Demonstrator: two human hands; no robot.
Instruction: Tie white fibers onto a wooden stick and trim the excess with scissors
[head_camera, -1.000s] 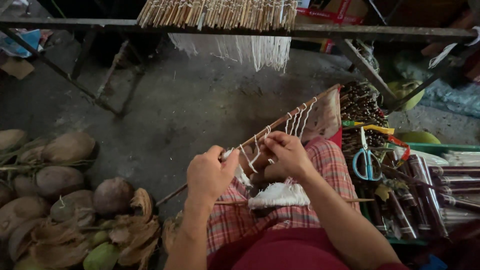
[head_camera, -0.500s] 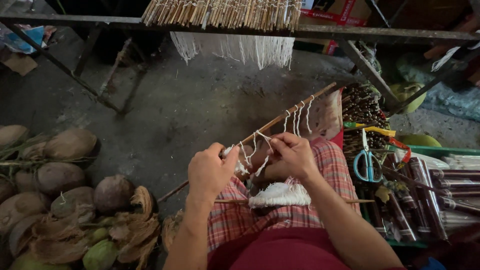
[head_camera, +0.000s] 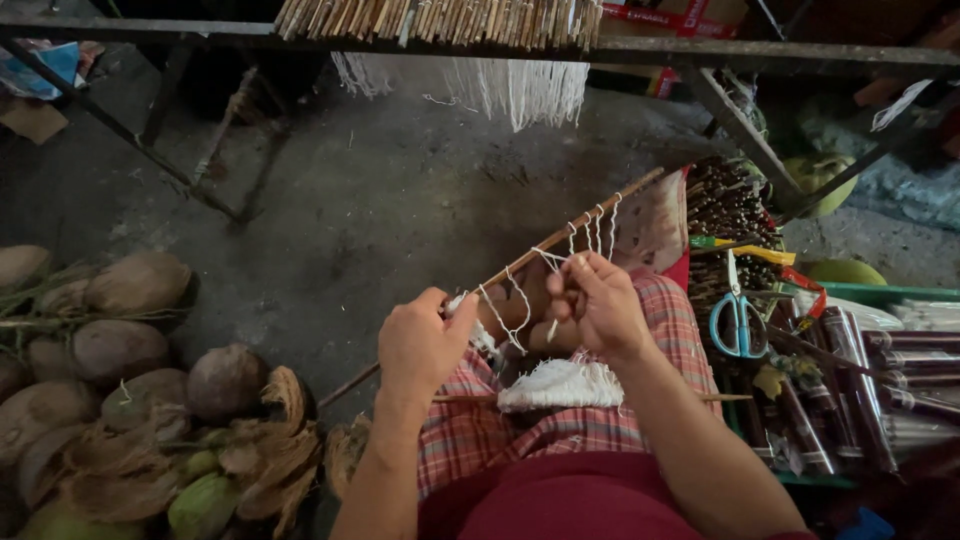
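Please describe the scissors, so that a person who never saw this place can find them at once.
Look to the right of the person's checked lap, where dark sticks and dark rolled tubes fill a tray. The scissors lie on top of them, points away from the person. Their blue loop handles are the only blue there.

The left hand (head_camera: 420, 345) hides its fingers' grip on the stick (head_camera: 560, 240); coconuts (head_camera: 60, 400) run off-frame.
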